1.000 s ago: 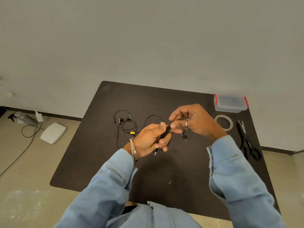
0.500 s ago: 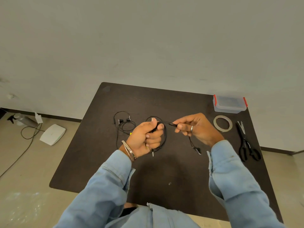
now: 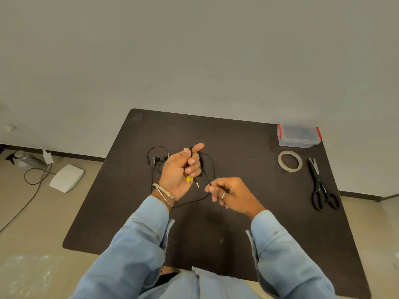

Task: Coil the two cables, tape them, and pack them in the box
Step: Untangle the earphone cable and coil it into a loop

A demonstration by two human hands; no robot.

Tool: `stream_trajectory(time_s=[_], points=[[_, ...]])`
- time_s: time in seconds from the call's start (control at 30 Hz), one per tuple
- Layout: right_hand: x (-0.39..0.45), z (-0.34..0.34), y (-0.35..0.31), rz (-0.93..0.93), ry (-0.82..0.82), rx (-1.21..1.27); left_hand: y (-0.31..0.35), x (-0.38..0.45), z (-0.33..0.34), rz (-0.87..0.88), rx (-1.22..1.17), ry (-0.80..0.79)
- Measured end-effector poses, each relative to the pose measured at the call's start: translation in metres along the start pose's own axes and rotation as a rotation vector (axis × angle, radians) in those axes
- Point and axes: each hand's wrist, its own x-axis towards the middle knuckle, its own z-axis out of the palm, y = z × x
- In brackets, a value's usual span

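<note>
The left hand (image 3: 178, 169) is raised above the middle of the dark desk (image 3: 248, 212), its fingers (image 3: 194, 162) curled closed around a small bundle of loops of a black cable (image 3: 212, 167). The cable's metal plug tip and a yellow tag stick out just below those fingers. From the bundle a strand runs down to the right hand (image 3: 231, 194), which sits near the left hand, lower and on its right; its thumb and forefinger are pinched shut on the strand, the other fingers loosely bent. More of the same cable trails in an arc under the left wrist, lying on the desk.

A second cable (image 3: 155, 160), a thin black earphone lead, lies loose and uncoiled on the desk just left of the left hand, partly hidden behind it.

Well to the right of the left hand, at the desk's far right corner, stands a clear box (image 3: 299, 135) with red clips, its lid on. Just nearer than the box lies a roll of tape (image 3: 289, 161), flat on the desk, and beside the tape a pair of black scissors (image 3: 321, 186).
</note>
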Motion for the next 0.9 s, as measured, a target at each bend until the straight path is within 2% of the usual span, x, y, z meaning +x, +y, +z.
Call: stream_trajectory(time_s=[0.1,0.2,0.4,0.5,0.57,0.7,0.8,0.9], points=[[-0.005,0.007,-0.016,-0.100,-0.134,-0.207,-0.005,0.001,-0.005,0.105,0.223,0.100],[-0.005,0.004,-0.034,-0.177,-0.237,-0.402,-0.013,0.002,-0.012,0.155,0.467,0.124],[0.009,-0.027,-0.058,-0.283,-0.181,-0.683,-0.026,0.001,-0.007,0.019,0.698,0.016],[0.019,-0.046,-0.069,-0.277,-0.167,-0.713,-0.032,-0.005,-0.001,-0.106,0.701,-0.171],[0.022,-0.057,-0.074,-0.226,-0.202,-0.628,-0.034,-0.010,0.000,-0.177,0.604,-0.243],[0.025,-0.077,-0.069,-0.140,-0.216,-0.343,-0.037,-0.014,-0.002,-0.304,0.374,-0.285],[0.028,-0.085,-0.064,-0.124,-0.238,-0.174,-0.038,-0.014,-0.004,-0.419,0.320,-0.374],[0.031,-0.082,-0.052,-0.112,-0.260,-0.074,-0.042,-0.014,-0.001,-0.451,0.263,-0.422]])
